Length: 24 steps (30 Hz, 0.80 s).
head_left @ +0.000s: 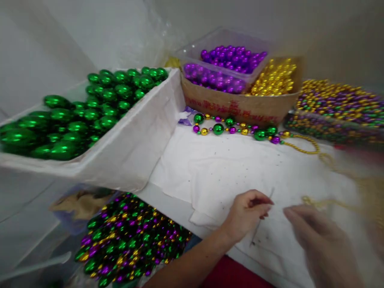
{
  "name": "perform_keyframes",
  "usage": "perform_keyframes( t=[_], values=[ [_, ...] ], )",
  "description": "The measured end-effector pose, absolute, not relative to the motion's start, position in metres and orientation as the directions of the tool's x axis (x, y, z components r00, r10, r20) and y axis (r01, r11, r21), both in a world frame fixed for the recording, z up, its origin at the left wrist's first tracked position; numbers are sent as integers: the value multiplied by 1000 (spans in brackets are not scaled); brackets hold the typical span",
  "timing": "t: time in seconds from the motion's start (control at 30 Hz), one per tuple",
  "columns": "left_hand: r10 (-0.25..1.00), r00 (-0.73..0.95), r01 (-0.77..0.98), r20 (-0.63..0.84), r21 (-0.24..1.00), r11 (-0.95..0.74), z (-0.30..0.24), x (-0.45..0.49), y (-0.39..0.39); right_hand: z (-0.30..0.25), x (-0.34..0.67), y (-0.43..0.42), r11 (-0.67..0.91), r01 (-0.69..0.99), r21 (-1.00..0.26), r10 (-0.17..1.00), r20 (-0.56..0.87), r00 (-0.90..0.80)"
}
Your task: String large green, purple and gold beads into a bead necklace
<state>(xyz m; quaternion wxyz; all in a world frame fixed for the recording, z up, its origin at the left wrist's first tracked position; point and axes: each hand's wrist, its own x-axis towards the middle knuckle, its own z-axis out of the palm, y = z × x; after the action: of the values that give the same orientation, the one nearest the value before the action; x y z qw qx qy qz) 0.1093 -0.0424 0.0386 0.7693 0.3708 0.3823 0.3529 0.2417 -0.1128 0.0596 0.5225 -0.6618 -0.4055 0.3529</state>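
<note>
My left hand [246, 214] rests on the white cloth [222, 168] with its fingers pinched on a thin needle or wire that I can barely make out. My right hand [318, 240] is close beside it on the right, smeared by motion, next to a strand of small gold beads [330, 204] that trails off to the right. Whether the right fingers hold the strand is unclear. A finished string of green, purple and gold beads [237, 130] lies across the far side of the cloth.
A white box of big green beads [78, 116] stands at the left. A cardboard box [234, 106] at the back holds purple and gold beads, under a clear tub of purple beads [232, 56]. Mixed strands are piled at right [339, 108] and at lower left [129, 238].
</note>
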Motion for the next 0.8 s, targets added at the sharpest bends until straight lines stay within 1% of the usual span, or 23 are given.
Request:
perform_keyframes(
  t=[0.03,0.1,0.27,0.47,0.8],
  values=[
    [830,448,-243,-333,848,471,40,107,-42,60,238,-110,-135,181,-974,893,-41,449],
    [833,444,-200,-330,870,451,42,103,-41,61,231,-106,-134,201,-970,892,-29,451],
    [828,471,-149,-304,898,414,41,100,-44,71,219,-103,-24,261,-965,881,103,462],
    [837,482,-83,-257,938,336,44,102,-48,78,215,-101,22,356,-934,853,204,481],
    [860,476,-11,-186,976,218,48,103,-52,78,214,-102,48,546,-836,807,354,472]
  ],
)
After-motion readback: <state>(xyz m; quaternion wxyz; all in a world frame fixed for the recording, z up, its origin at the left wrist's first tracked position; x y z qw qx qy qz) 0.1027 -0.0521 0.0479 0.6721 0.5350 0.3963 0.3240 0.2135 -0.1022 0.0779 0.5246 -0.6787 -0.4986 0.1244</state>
